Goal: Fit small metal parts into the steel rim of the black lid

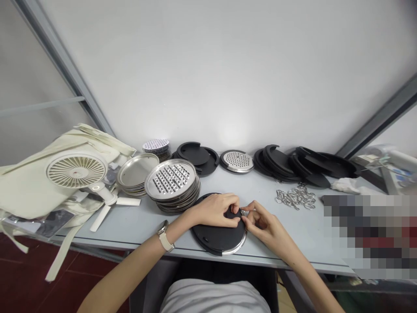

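A round black disc (216, 237) with a shiny metal rim showing at its lower right lies at the table's front edge. Across its top lies my left hand (220, 210), its fingers curled and thumb stretched toward the right rim, steadying the disc. At that rim my right hand (259, 221) pinches a small metal wire loop (243, 212) between thumb and fingertips. Whether the loop passes through the disc is hidden by the fingers. A heap of similar wire loops (296, 198) sits to the right, beyond my right hand.
Left of the disc stands a stack of perforated metal grater plates (174, 179), beside plain metal plates (137, 171). Black round holders (280, 163) and a grater plate in a holder (237, 161) line the wall. A white fan (77, 171) and a cream bag (26, 187) occupy the left.
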Demonstrator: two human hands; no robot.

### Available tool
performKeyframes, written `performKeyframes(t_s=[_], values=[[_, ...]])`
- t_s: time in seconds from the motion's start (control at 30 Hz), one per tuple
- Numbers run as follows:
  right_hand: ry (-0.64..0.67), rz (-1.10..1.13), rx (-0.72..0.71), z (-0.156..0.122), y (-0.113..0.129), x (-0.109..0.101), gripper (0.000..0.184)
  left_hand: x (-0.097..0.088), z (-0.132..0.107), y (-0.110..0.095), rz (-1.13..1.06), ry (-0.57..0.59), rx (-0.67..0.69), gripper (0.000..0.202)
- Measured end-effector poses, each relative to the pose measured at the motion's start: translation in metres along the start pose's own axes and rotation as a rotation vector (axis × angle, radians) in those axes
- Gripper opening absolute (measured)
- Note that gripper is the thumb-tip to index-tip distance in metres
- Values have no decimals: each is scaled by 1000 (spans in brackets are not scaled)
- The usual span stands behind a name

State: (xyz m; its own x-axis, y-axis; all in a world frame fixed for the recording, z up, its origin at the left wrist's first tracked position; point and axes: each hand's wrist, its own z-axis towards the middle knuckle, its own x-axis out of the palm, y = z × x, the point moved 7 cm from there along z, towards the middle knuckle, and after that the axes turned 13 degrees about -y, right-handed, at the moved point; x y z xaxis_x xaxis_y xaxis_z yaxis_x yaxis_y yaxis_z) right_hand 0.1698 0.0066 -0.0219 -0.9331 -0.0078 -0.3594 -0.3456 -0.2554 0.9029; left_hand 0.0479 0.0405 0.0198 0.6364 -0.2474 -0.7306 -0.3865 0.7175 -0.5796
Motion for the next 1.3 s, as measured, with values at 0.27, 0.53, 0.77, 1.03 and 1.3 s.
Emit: performKeyframes(t_s=[0.27,0.53,0.77,1.03,1.3], values=[[7,-23,-3,-1,1,0,19,0,0,0,-3,-11,17,20],[-41,11,7,0,-7,-1,22,0,0,0,8,-21,15,19],[-49,-38,-2,2,-6,0,27,0,-1,1,-7,-38,23,21],[-48,-128,-32,0,-4,-1,26,-1,0,2,7,-28,3,20],[-18,-169,-92,-1,4,2,19,0,0,1,3,-19,1,20]])
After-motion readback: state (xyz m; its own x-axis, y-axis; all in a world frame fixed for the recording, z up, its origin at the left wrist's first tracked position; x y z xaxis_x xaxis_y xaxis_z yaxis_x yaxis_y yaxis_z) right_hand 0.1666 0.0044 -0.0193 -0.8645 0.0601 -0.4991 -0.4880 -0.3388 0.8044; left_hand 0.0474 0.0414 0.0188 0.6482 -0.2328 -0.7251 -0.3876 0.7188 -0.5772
